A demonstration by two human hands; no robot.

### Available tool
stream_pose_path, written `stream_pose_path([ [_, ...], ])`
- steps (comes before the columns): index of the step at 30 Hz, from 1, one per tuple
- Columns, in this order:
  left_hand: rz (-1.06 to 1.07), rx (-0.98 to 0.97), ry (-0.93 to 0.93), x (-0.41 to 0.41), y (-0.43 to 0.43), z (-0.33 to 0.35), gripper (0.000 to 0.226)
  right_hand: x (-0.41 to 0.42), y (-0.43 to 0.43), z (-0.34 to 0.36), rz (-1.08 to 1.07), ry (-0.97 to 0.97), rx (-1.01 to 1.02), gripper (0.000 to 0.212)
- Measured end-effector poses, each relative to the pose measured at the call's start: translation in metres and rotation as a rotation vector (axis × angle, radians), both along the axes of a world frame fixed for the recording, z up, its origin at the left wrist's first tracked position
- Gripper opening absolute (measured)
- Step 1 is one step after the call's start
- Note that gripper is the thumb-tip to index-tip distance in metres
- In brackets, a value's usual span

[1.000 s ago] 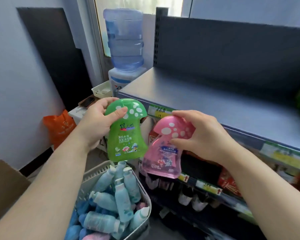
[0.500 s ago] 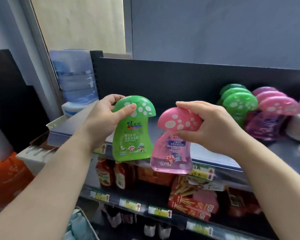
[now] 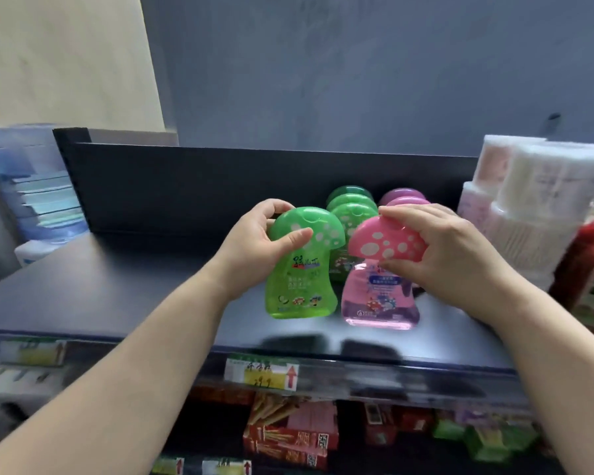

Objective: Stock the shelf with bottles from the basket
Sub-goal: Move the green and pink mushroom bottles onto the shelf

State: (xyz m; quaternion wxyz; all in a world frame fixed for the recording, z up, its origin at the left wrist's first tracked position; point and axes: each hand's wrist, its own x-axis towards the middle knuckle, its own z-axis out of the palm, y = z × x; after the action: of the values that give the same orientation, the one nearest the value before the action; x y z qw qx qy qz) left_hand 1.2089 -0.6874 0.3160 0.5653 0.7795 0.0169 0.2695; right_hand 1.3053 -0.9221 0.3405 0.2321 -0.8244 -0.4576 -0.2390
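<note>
— Two bottles: where are they?
— Upright, side by side, near the shelf's front edge. The left hand curls its fingers round the green bottle; the right hand pinches the pink bottle by its cap.
— Behind them?
— A green row and a pink row.

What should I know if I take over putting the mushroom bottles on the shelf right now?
Left hand grips the green mushroom-shaped plastic bottle by its cap; right hand grips the pink mushroom-shaped plastic bottle likewise.
Both are upright over the front of the dark top shelf.
Done: a row of green bottles and a row of pink bottles stand behind.
Left: set each before its own colour, let go, fetch more; the basket is out of view.
</note>
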Motion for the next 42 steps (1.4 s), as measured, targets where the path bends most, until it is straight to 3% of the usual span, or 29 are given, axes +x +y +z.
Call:
stream_pose_path([
  [7, -0.047, 0.023, 0.022, 0.048, -0.033, -0.007, 0.036, 0.034, -0.030, -0.019, -0.100, -0.077, 0.025, 0.069],
  [14, -0.031, 0.102, 0.085, 0.068, -0.038, -0.024, 0.059, 0.061, -0.028, -0.047, -0.120, -0.067, 0.006, 0.062],
  [19, 0.107, 0.664, 0.127, 0.066, -0.043, -0.013, 0.070, 0.070, -0.028, -0.048, -0.128, -0.012, -0.046, 0.073],
  [22, 0.174, 0.861, 0.134, 0.067, -0.052, -0.011, 0.075, 0.073, -0.027, -0.046, -0.139, 0.009, -0.106, 0.080],
  [31, 0.245, 0.870, 0.074, 0.077, -0.051, -0.016, 0.070, 0.078, -0.026, -0.052, -0.082, -0.011, -0.045, 0.079],
  [36, 0.255, 0.910, 0.080, 0.073, -0.052, -0.021, 0.078, 0.068, -0.024, -0.047, -0.073, -0.075, -0.036, 0.079],
  [42, 0.283, 0.838, 0.084, 0.045, -0.041, -0.025, 0.083, 0.032, 0.007, -0.048, 0.079, -0.128, -0.034, 0.079],
])
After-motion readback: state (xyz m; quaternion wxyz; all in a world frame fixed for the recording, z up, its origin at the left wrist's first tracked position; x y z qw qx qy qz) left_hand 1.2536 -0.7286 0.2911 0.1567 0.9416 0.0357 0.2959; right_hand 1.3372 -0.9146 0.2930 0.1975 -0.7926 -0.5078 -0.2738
